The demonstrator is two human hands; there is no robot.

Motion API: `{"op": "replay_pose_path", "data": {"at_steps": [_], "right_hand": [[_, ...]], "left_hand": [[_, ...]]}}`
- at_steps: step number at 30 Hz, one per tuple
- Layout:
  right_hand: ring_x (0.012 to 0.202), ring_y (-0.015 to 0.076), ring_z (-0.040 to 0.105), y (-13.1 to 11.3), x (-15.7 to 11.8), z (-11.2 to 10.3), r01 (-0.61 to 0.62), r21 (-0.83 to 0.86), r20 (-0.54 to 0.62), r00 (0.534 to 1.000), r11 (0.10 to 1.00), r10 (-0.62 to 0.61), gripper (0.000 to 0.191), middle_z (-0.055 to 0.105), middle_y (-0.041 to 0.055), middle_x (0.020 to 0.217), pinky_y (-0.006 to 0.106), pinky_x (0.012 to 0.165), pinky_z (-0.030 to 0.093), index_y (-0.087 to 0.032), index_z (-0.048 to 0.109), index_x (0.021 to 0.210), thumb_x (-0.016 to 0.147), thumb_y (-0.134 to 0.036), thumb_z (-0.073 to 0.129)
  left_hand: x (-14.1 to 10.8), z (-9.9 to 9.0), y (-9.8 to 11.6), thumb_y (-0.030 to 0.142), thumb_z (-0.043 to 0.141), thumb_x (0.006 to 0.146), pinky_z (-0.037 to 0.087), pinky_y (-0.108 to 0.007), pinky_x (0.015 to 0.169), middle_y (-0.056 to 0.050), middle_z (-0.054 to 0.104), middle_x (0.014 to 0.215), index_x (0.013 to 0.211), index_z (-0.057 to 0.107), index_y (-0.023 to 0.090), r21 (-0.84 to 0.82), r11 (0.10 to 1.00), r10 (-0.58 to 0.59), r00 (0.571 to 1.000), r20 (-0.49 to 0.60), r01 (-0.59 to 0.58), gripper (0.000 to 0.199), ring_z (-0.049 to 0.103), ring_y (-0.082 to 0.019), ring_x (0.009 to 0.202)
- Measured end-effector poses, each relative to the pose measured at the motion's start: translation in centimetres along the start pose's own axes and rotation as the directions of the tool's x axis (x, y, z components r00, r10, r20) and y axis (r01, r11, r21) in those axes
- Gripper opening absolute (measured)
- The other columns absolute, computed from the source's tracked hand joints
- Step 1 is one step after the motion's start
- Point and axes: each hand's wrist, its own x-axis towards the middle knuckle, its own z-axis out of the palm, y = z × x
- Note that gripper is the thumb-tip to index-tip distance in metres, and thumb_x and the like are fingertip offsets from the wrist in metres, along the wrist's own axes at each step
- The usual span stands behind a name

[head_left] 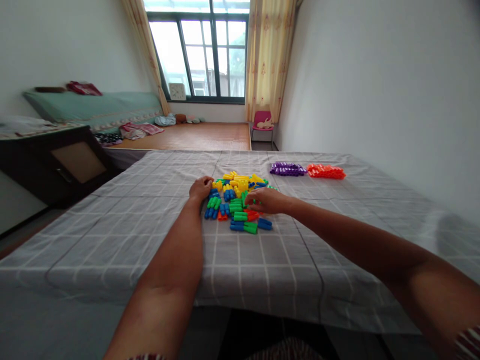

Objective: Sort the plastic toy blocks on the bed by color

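- Pieces of bright plastic (235, 206) lie in a loose heap between my two hands, on the grey checked cloth (150, 220), in yellow, blue, green and orange.
- My left hand (201, 188) rests at the heap's left edge, its fingers bent in toward the yellow and blue pieces there; whether they grasp one or only touch it, I cannot tell.
- My right hand (266, 200) reaches in from the other side, palm down, fingers curled over the heap beside an upright green piece (244, 198). My fingers partly hide what is under them, so I cannot say if I have hold of it.
- Yellow pieces (242, 187) gather mostly at the far side of the heap, with some blue among them.
- Nearer to me, a green piece joined to an orange one (252, 215) lies just below my right fingers.
- Closest to me are a blue and green pair (243, 226) lying flat and, just beside its right end, a blue piece (265, 223).
- Beyond my right hand, well apart from the heap, a purple block of pieces (288, 169) sits just beside an orange block (326, 172), both neatly packed.
- Past the cloth's far edge I see a window (197, 60), a square clock (177, 91) on its sill, and a pink chair (263, 120) holding a soft toy (265, 123).
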Motion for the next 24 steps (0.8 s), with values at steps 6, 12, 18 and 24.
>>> {"op": "replay_pose_path", "data": {"at_steps": [6,12,18,24], "right_hand": [[0.085,0.0168,0.061,0.6,0.2,0.0,0.107,0.045,0.105,0.988,0.993,-0.111,0.024,0.066,0.0076,0.1,0.024,0.07,0.043,-0.018,0.07,0.1,0.078,-0.011,0.062],[0.086,0.0208,0.063,-0.5,-0.7,-0.1,-0.099,-0.179,0.067,0.991,0.979,0.113,0.024,0.069,0.0094,0.094,0.027,0.067,0.043,-0.02,0.07,0.1,0.087,-0.036,0.059],[0.09,0.0283,0.064,-2.8,-1.3,0.8,-0.157,-0.272,0.022,0.985,0.949,0.17,0.051,0.07,0.0129,0.093,0.031,0.063,0.045,-0.021,0.068,0.093,0.081,-0.067,0.052],[0.094,0.024,0.064,-1.6,-1.2,1.3,-0.079,-0.017,-0.018,0.997,0.997,0.078,0.049,0.068,0.0108,0.105,0.029,0.07,0.047,-0.019,0.054,0.121,0.079,-0.041,0.067]], "left_hand": [[0.1,0.1,-0.1,0.03,0.047,0.084,0.047,-0.024,0.076,-0.003,0.073,0.103,0.105,0.071,0.022,-0.01,1.0,-0.011,1.0,-0.006,0.011,0.033,0.065,-0.018,0.092],[0.1,0.0,-0.2,0.03,0.048,0.082,0.047,-0.025,0.075,-0.003,0.073,0.101,0.105,0.072,0.023,-0.002,1.0,0.002,1.0,-0.015,-0.002,0.034,0.065,-0.019,0.091],[0.4,-0.1,-0.5,0.032,0.046,0.082,0.047,-0.025,0.076,-0.004,0.073,0.103,0.105,0.071,0.023,0.014,1.0,0.009,1.0,-0.005,-0.009,0.035,0.065,-0.02,0.092],[0.5,-0.4,-0.6,0.033,0.046,0.082,0.047,-0.024,0.073,-0.003,0.073,0.102,0.105,0.071,0.022,0.032,0.999,0.016,1.0,0.0,-0.016,0.036,0.066,-0.02,0.091]]}}
